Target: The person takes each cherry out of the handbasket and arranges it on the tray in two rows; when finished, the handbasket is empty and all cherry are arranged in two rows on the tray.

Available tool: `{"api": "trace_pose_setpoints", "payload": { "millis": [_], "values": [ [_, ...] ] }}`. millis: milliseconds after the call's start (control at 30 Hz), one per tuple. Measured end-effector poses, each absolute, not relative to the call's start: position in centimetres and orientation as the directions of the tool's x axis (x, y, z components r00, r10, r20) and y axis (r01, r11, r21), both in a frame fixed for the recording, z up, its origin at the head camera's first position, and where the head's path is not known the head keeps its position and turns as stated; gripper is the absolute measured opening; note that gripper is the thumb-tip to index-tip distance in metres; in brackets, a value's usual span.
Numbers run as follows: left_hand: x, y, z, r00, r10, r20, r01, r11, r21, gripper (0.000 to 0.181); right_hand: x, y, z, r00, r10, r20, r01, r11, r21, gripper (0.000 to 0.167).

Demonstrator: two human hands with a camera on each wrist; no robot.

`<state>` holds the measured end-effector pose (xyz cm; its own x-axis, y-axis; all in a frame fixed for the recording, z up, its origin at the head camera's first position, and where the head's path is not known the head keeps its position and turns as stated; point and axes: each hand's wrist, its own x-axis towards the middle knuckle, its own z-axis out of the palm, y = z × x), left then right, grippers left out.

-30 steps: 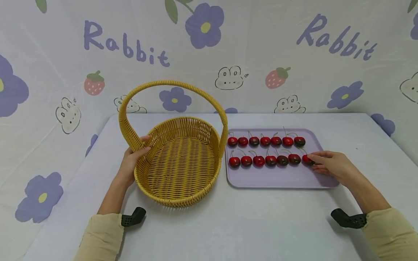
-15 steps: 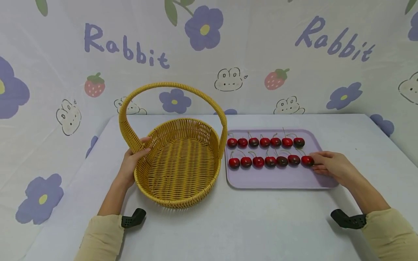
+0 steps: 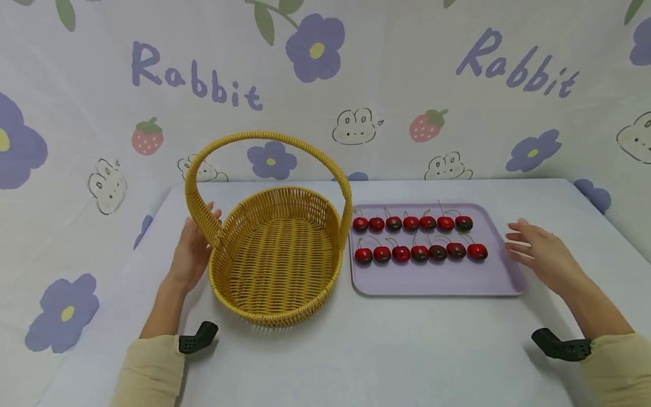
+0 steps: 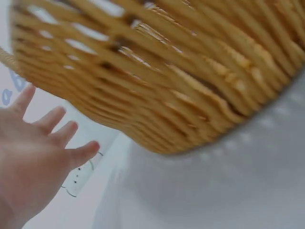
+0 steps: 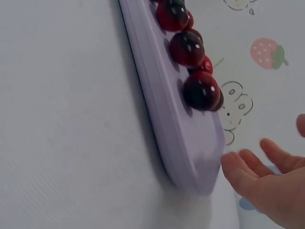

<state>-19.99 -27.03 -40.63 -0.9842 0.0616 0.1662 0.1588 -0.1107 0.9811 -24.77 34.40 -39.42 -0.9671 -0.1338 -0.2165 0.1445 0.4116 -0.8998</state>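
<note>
A yellow wicker basket (image 3: 277,316) with a tall arched handle stands on the left part of the table, its inside bare. Just left of it is my left hand (image 3: 189,251), its fingers spread and apart from the wicker in the left wrist view. On the right lies a lilac tray (image 3: 432,282) bearing two rows of red and dark red cherries with stems. The end cherry (image 3: 477,252) of the front row sits nearest my right hand (image 3: 546,254), which hovers past the tray's right edge, fingers loosely extended, holding nothing.
A white cloth covers the table (image 3: 366,350). Behind it hangs a white backdrop (image 3: 396,68) printed with flowers, rabbits and strawberries. The tray stands close beside the basket's right side.
My left hand has let go of the basket's rim and drawn left. My right hand has released the end cherry and moved right, off the tray. Basket and cherries stay in place.
</note>
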Motion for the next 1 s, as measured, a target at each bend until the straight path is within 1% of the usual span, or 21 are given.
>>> {"api": "trace_pose_setpoints", "payload": {
  "millis": [67,133,200,233,267,333,400,467,533,600,667,767,900,1000],
  "values": [
    [-20.0,-27.5,-40.3,-0.981,0.030,0.191,0.186,-0.126,0.974,0.073,-25.0,34.8,-39.1,-0.983,-0.127,-0.135,0.066,0.445,-0.893,0.077],
    [-20.4,-28.0,-39.6,-0.983,-0.010,0.183,0.183,-0.110,0.977,0.076,-25.5,35.2,-38.6,-0.992,-0.122,-0.028,-0.039,0.516,-0.855,0.071],
    [-21.1,-28.5,-38.5,-0.985,-0.039,0.169,0.171,-0.052,0.984,0.077,-26.3,35.6,-37.9,-0.986,-0.124,0.114,-0.167,0.619,-0.768,0.063],
    [-21.6,-28.8,-37.7,-0.985,-0.043,0.167,0.167,-0.007,0.986,0.077,-26.8,35.8,-37.5,-0.977,-0.122,0.173,-0.209,0.676,-0.707,0.061],
    [-22.1,-29.1,-36.9,-0.985,-0.043,0.166,0.164,0.046,0.985,0.076,-27.3,36.0,-37.1,-0.968,-0.123,0.220,-0.238,0.737,-0.632,0.061],
    [-23.2,-29.6,-34.8,-0.984,-0.043,0.175,0.164,0.194,0.967,0.073,-28.3,36.3,-36.0,-0.956,-0.120,0.268,-0.244,0.831,-0.499,0.062],
    [-24.3,-30.0,-32.3,-0.983,-0.045,0.178,0.146,0.398,0.906,0.073,-29.2,36.7,-34.8,-0.959,-0.105,0.262,-0.204,0.899,-0.387,0.067],
    [-25.2,-30.2,-29.9,-0.985,-0.034,0.169,0.116,0.593,0.796,0.073,-30.1,36.9,-33.5,-0.969,-0.080,0.233,-0.148,0.945,-0.291,0.072],
    [-26.1,-30.1,-27.7,-0.989,-0.014,0.149,0.090,0.742,0.664,0.074,-31.1,36.9,-32.0,-0.976,-0.051,0.211,-0.097,0.973,-0.211,0.074],
    [-26.7,-30.0,-25.8,-0.993,0.010,0.120,0.074,0.836,0.544,0.075,-32.0,36.9,-30.6,-0.980,-0.025,0.197,-0.055,0.988,-0.148,0.075],
    [-27.3,-29.8,-24.3,-0.994,0.027,0.108,0.073,0.886,0.457,0.074,-32.8,36.6,-29.3,-0.984,-0.003,0.177,-0.019,0.995,-0.093,0.076],
    [-27.8,-29.5,-22.2,-0.996,0.009,0.090,0.041,0.931,0.364,0.075,-33.7,36.0,-27.5,-0.988,0.021,0.156,0.013,0.998,-0.055,0.076],
    [-28.0,-28.5,-19.8,-0.997,-0.026,0.077,-0.003,0.958,0.288,0.076,-34.4,34.7,-25.4,-0.991,0.040,0.129,0.037,0.999,-0.030,0.075],
    [-28.1,-27.2,-18.6,-0.996,-0.045,0.083,-0.021,0.966,0.259,0.077,-34.9,33.5,-23.9,-0.994,0.045,0.102,0.043,0.999,-0.017,0.075]
  ]
}}
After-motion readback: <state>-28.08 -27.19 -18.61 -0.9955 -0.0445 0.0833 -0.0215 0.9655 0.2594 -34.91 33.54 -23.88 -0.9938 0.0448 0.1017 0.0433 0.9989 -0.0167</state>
